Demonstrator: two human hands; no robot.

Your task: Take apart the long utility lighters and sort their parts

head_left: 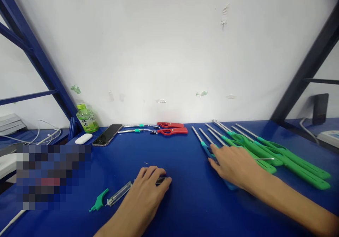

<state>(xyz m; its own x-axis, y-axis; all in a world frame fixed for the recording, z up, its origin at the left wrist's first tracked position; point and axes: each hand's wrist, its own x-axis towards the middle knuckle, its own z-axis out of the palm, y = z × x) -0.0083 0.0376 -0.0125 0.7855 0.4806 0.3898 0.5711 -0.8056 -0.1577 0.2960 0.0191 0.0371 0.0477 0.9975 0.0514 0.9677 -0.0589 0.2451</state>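
My left hand is curled low over the table, thumb and forefinger closed about a small black part mostly hidden by the fingers. Beside its wrist lie a clear plastic tube and a loose teal trigger piece. My right hand reaches over a blue long-necked lighter, fingers and thumb closed around its handle. Several green long-necked lighters lie fanned out by that hand. A thin metal rod shows past the right wrist; whether the hand holds it, I cannot tell.
Two red lighters with bared metal necks and wires lie at the wall. A phone, a white case and a green-capped bottle stand at the back left. Blue frame posts flank the blue table.
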